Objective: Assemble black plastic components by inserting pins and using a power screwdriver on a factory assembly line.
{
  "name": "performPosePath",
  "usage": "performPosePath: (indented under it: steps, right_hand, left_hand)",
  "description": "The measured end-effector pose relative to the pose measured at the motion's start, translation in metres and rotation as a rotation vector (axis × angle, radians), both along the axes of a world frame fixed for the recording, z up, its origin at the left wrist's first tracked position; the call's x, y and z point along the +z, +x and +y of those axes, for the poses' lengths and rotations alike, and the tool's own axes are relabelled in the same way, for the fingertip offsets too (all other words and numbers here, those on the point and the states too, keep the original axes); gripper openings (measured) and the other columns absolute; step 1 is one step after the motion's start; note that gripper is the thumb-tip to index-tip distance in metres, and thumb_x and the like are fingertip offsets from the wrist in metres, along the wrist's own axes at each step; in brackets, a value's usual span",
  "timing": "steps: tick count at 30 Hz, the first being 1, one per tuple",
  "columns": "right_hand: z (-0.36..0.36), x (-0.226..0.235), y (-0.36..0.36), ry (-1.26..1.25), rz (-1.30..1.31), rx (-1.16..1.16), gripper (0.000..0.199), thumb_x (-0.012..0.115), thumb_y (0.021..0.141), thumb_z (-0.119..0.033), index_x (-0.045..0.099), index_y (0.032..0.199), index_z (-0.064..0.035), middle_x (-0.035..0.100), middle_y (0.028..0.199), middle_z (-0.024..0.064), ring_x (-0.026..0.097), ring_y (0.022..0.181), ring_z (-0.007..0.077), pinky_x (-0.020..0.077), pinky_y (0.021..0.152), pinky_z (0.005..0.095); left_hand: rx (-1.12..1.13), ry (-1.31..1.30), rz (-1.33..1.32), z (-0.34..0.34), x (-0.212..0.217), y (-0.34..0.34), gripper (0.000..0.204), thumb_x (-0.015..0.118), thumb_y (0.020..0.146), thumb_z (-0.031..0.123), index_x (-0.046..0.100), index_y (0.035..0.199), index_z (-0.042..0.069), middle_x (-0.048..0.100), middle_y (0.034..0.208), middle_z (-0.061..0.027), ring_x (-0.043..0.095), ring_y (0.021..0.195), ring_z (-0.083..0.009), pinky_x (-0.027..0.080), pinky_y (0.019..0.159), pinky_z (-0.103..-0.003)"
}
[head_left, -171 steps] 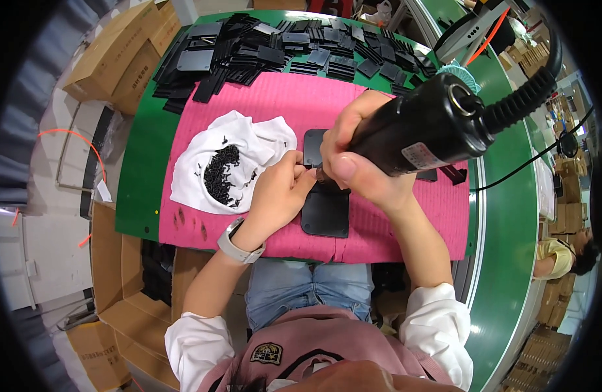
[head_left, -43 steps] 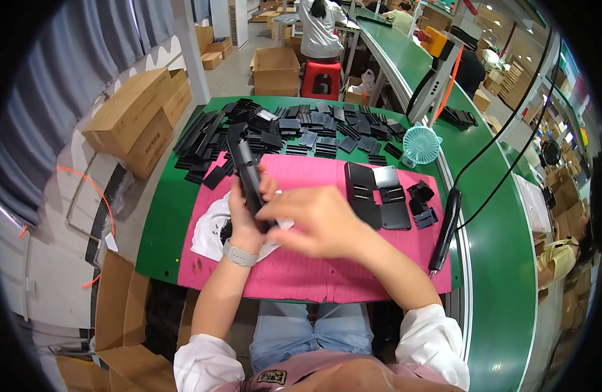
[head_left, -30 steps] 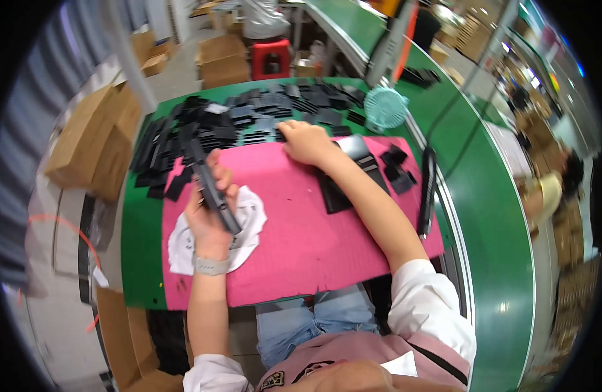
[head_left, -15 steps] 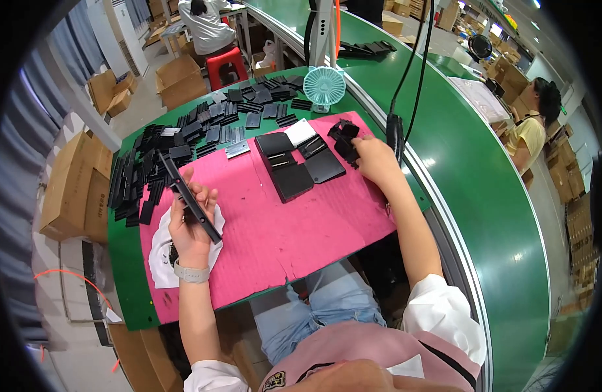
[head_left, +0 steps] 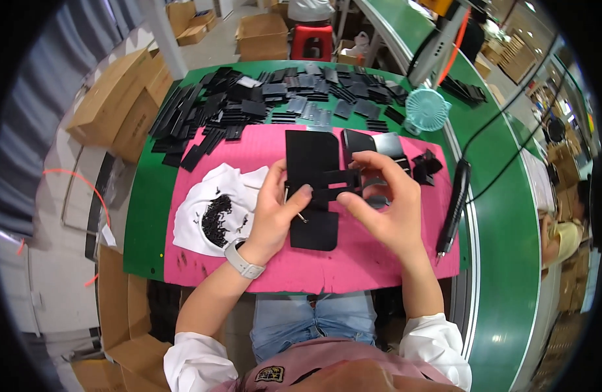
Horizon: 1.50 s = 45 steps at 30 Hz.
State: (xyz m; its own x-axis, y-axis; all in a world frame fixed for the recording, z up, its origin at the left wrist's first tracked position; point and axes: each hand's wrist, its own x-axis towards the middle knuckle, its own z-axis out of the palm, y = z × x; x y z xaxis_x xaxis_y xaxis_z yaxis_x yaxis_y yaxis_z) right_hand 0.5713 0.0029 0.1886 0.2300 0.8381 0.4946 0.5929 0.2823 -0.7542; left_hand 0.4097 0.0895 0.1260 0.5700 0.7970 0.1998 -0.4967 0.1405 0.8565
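Observation:
Above the pink mat [head_left: 262,277], my left hand [head_left: 268,212] grips a flat black panel [head_left: 312,151] by its left side, the thumb lying over its middle. A thin metal rod [head_left: 301,217] shows beside that thumb. My right hand [head_left: 396,202] is closed on a small black bracket [head_left: 353,178] with prongs, which lies across the panel's middle from the right. Whether the bracket is seated in the panel I cannot tell. Behind my right hand lie more black panels [head_left: 360,140], partly hidden. Several small black parts [head_left: 426,168] sit to the right.
A white cloth [head_left: 193,228] with a heap of small black screws [head_left: 216,219] lies at left. Stacks of black plates [head_left: 252,108] cover the table's far side. A teal fan [head_left: 427,110] stands at far right; a black power screwdriver [head_left: 455,209] hangs on a cable nearer.
My right hand has come away from the small black parts to the panel with a bracket. My left hand has moved right and turned the panel flat. The head view has shifted.

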Motion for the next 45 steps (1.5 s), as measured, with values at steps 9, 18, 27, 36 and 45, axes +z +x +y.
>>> performPosePath:
  steps: [9,18,27,36,45]
  right_hand:
    - [0.008,-0.029,0.003,-0.195,0.225,-0.003,0.034,0.077,0.070,-0.005,0.058,0.097,0.0016,0.060,0.093,0.0087,0.060,0.072,0.0131,0.0521,0.056,0.0228]
    - [0.011,-0.043,0.000,-0.184,0.036,0.050,0.043,0.076,0.074,-0.007,0.056,0.111,0.0002,0.060,0.095,0.0121,0.062,0.075,0.0165,0.0516,0.056,0.0255]
    - [0.016,-0.057,-0.024,-0.151,0.061,-0.027,0.039,0.064,0.084,-0.017,0.048,0.117,-0.0025,0.059,0.073,0.0197,0.064,0.065,0.0378,0.0482,0.057,0.0412]
    - [0.017,-0.009,0.030,-0.224,-0.140,0.457,0.036,0.069,0.065,-0.006,0.068,0.101,-0.0012,0.060,0.084,0.0081,0.056,0.079,0.0231,0.0420,0.078,0.0324]
    - [0.034,-0.010,0.011,0.242,-0.333,0.054,0.043,0.072,0.062,-0.005,0.060,0.103,-0.0021,0.059,0.101,0.0139,0.058,0.098,0.0293,0.0475,0.083,0.0362]
  left_hand:
    - [0.038,-0.126,0.011,0.001,-0.003,-0.004,0.048,0.060,0.091,0.009,0.036,0.132,-0.001,0.050,0.125,-0.0118,0.047,0.119,-0.0175,0.036,0.102,-0.030]
    - [0.038,0.122,0.114,0.002,-0.009,-0.002,0.055,0.061,0.088,0.000,0.029,0.133,-0.002,0.051,0.123,-0.0130,0.051,0.115,-0.0163,0.041,0.098,-0.030]
    - [0.112,0.134,0.042,-0.016,-0.017,0.009,0.053,0.050,0.088,-0.004,0.022,0.133,0.002,0.041,0.126,-0.0114,0.041,0.120,-0.0162,0.033,0.103,-0.031]
    - [-0.499,-0.384,-0.108,0.016,-0.016,-0.020,0.084,0.024,0.092,0.068,0.048,0.130,-0.004,0.055,0.128,-0.0155,0.057,0.114,-0.0259,0.046,0.098,-0.039]
    - [-0.693,-0.672,-0.150,0.019,-0.016,-0.012,0.053,0.044,0.095,0.034,0.043,0.132,-0.003,0.058,0.119,-0.0224,0.062,0.100,-0.0368,0.057,0.076,-0.044]
